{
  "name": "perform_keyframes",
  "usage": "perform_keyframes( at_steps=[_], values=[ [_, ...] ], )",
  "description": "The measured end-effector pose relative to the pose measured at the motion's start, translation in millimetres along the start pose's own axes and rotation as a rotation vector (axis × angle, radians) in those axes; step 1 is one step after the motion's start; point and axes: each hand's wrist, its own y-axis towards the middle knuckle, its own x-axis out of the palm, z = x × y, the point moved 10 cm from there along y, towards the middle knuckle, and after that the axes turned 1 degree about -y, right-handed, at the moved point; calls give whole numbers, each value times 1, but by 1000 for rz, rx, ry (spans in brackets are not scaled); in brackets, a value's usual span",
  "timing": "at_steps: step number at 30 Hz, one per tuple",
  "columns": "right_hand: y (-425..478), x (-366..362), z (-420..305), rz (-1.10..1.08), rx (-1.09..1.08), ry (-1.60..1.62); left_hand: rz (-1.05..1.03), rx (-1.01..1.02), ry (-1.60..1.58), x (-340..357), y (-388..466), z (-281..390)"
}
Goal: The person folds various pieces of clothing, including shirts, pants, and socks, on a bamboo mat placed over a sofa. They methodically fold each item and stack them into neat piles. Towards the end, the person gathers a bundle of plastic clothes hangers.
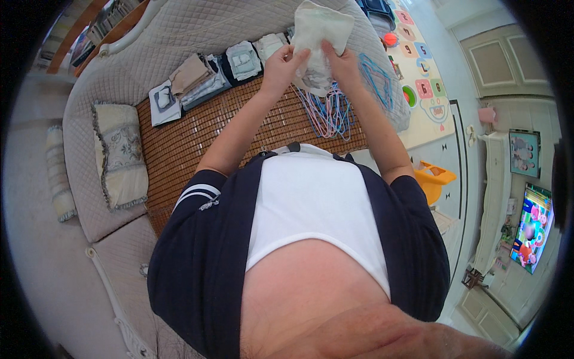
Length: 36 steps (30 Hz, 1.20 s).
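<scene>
Both hands hold up a white cloth garment [320,29], spread between them above the back of the sofa seat. My left hand [282,65] pinches its left edge between thumb and fingers. On its right side, my right hand [341,63] grips it the same way. The garment's lower part hangs between my forearms and looks thin and partly grey. Below it lies a tangle of pink, blue and white clothes hangers [329,114] on the brown tile mat [264,121]. Several blue hangers [379,83] rest on the quilted sofa cover, right of my right hand.
Folded clothes [190,76] stand in a row along the sofa backrest, from the left to behind my hands. A cushion [120,155] lies at the left end of the seat. Right of the sofa are a play mat [428,103] and a yellow plastic child's seat [432,179].
</scene>
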Motion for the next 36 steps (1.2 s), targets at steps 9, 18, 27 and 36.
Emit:
perform_keyframes(
  at_steps=[9,18,27,36],
  values=[
    [-16,-6,-13,106,-135,229,171,193,70,-10,-1,9],
    [-33,1,-50,-305,-260,-311,-290,-128,-412,20,5,0],
    [-66,31,-90,-402,-692,-994,-452,-460,-524,27,-7,-17],
    [-44,4,7,-242,170,266,-70,71,-51,-9,14,-21]
  ],
)
